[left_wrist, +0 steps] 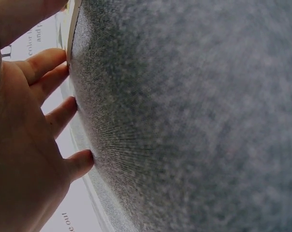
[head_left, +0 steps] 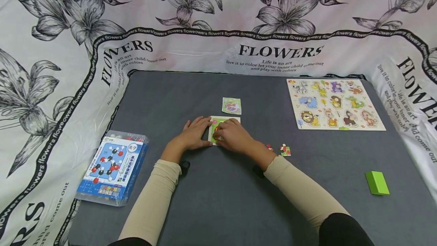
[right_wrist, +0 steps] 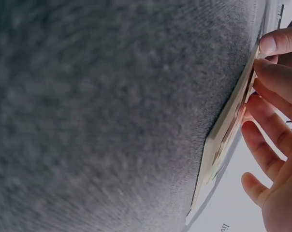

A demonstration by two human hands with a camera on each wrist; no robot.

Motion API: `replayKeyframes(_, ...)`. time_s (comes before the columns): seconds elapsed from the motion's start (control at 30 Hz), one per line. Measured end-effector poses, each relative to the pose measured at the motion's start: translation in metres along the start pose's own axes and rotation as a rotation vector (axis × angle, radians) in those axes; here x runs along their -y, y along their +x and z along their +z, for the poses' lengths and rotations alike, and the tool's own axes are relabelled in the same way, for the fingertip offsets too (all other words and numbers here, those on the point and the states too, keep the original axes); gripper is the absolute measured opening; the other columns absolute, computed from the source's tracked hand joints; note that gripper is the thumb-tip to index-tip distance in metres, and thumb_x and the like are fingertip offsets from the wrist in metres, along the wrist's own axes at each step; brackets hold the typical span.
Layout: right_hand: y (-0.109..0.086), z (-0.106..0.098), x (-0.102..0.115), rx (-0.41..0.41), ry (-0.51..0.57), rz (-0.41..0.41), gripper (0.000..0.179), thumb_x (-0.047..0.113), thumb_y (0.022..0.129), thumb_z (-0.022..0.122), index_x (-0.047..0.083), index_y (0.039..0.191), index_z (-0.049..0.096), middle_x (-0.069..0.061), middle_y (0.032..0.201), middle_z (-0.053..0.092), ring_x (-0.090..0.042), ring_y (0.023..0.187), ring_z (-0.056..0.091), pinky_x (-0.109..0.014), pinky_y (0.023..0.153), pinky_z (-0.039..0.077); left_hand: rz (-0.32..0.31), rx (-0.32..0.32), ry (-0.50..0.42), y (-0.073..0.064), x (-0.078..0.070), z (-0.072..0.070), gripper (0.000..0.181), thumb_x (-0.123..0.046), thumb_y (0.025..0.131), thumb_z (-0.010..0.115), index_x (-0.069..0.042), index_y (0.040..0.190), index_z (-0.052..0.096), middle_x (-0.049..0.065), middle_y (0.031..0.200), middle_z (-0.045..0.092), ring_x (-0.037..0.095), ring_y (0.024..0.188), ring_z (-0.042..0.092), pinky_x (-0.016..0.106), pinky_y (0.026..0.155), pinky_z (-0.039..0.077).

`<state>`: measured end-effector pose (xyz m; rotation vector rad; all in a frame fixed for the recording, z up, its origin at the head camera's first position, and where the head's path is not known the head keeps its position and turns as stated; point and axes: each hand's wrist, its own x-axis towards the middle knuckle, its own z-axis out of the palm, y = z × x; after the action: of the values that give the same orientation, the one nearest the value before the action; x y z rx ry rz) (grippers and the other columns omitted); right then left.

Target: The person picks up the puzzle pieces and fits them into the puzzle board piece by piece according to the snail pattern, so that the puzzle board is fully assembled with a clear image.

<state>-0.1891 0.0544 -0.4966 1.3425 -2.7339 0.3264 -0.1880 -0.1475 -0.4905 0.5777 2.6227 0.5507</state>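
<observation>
A small jigsaw board [head_left: 224,118] with a pale frame and a green picture lies at the middle of the table, largely covered by the hands. My left hand [head_left: 194,135] rests along its left side, the thumb by the near corner and the other fingers spread toward the far one. Over the picture, my right hand [head_left: 235,136] bends down with its fingertips on the pieces. From the right wrist, the board's edge [right_wrist: 211,147] shows with the bent fingers [right_wrist: 264,157] touching its face. Loose jigsaw pieces [head_left: 285,150] lie just right of the right wrist.
Beyond the board lies a small picture card [head_left: 231,106]. An animal puzzle board [head_left: 336,105] occupies the back right, and a green block [head_left: 377,183] stands nearer on the right. At left is a clear plastic case [head_left: 112,168] with a molecule picture. Flower-printed cloth [head_left: 191,52] surrounds the grey tabletop [head_left: 218,200].
</observation>
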Motion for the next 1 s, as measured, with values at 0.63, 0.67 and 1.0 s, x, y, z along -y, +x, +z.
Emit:
replayKeyframes(0.63, -0.008, -0.007, 0.003, 0.099, -0.019, 0.012, 0.023, 0.024, 0.086, 0.073, 0.021, 0.109, 0.073, 0.002, 0.113, 0.066, -0.024, 0.107, 0.057, -0.048, 0.101, 0.038, -0.007, 0.014, -0.015, -0.001, -0.003, 0.000, 0.075, -0.036, 0.087, 0.072, -0.015, 0.150, 0.037, 0.004, 0.162, 0.020, 0.029, 0.149, 0.012, 0.063, 0.115, 0.009)
replayKeyframes(0.67, -0.008, -0.007, 0.002, 0.107, -0.011, 0.017, 0.023, 0.025, 0.087, 0.073, 0.021, 0.109, 0.073, 0.002, 0.115, 0.066, -0.024, 0.108, 0.057, -0.049, 0.101, 0.037, -0.009, 0.016, -0.014, -0.001, -0.003, 0.000, 0.075, -0.037, 0.088, 0.072, -0.015, 0.150, 0.036, 0.004, 0.162, 0.020, 0.029, 0.149, 0.011, 0.063, 0.115, 0.009)
replayKeyframes(1.0, -0.032, -0.023, -0.014, 0.064, 0.091, 0.078, 0.027, 0.023, 0.084, 0.076, 0.018, 0.111, 0.074, -0.001, 0.112, 0.069, -0.023, 0.110, 0.056, -0.050, 0.103, 0.034, -0.017, 0.022, -0.012, 0.001, -0.003, -0.001, 0.075, -0.038, 0.088, 0.071, -0.016, 0.150, 0.035, 0.003, 0.162, 0.018, 0.028, 0.150, 0.010, 0.062, 0.115, 0.007)
